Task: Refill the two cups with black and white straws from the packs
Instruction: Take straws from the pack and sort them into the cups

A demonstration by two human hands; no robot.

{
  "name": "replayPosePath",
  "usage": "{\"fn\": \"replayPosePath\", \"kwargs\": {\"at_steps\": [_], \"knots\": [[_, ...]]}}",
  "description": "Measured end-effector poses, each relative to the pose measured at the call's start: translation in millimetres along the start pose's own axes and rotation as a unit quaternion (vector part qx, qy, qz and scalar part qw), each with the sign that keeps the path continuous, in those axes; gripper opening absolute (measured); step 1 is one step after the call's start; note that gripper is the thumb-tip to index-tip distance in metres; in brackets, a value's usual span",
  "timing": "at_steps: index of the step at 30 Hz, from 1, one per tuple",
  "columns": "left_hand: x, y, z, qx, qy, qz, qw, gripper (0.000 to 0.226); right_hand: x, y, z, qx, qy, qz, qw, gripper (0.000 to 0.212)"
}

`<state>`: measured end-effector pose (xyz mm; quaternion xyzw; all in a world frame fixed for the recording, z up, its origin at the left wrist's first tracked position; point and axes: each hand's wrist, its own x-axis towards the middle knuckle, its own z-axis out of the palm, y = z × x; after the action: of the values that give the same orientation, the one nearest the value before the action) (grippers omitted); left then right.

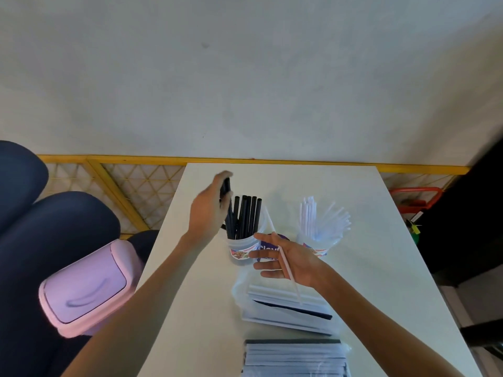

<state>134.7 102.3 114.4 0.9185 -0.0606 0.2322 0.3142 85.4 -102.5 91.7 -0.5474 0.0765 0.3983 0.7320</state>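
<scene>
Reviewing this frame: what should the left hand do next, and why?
Probably let go of the black straw that the left hand grips, so it drops into the cup of black straws; its lower end seems to be inside the rim. The right hand holds a white straw.

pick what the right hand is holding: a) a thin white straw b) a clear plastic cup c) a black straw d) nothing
a: the right hand holds a thin white straw slanting across its palm, while the left hand has its grip on a black straw over the clear plastic cup of black straws.
</scene>
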Motion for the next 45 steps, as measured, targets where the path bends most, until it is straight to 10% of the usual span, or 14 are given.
{"fn": "replayPosePath", "kwargs": {"at_steps": [13, 19, 26, 31, 39, 45], "knots": [[-30, -33, 36, 0.144, -0.088, 0.051, 0.984, 0.033, 1, 1, -8, 0.017, -0.018, -0.001, 1.000, 0.030], [-30, -43, 39, 0.281, -0.117, 0.076, 0.950, 0.070, 1, 2, -9, 0.020, -0.027, -0.006, 0.999, 0.031], [-28, 21, 34, -0.009, -0.046, -0.001, 0.999, 0.053, -5, -2, -9, 0.020, -0.039, -0.017, 0.999, 0.045], [-30, 60, 54, -0.216, -0.147, -0.184, 0.948, 0.061, -6, 2, -15, 0.011, -0.023, -0.008, 1.000, 0.041], [-25, 89, 68, -0.285, -0.158, -0.233, 0.916, 0.052, -24, 2, -31, 0.012, 0.002, -0.008, 1.000, 0.048], [20, 113, 56, -0.270, -0.005, -0.114, 0.956, 0.045, -35, 7, -55, 0.101, 0.055, -0.016, 0.993, 0.059]]}}
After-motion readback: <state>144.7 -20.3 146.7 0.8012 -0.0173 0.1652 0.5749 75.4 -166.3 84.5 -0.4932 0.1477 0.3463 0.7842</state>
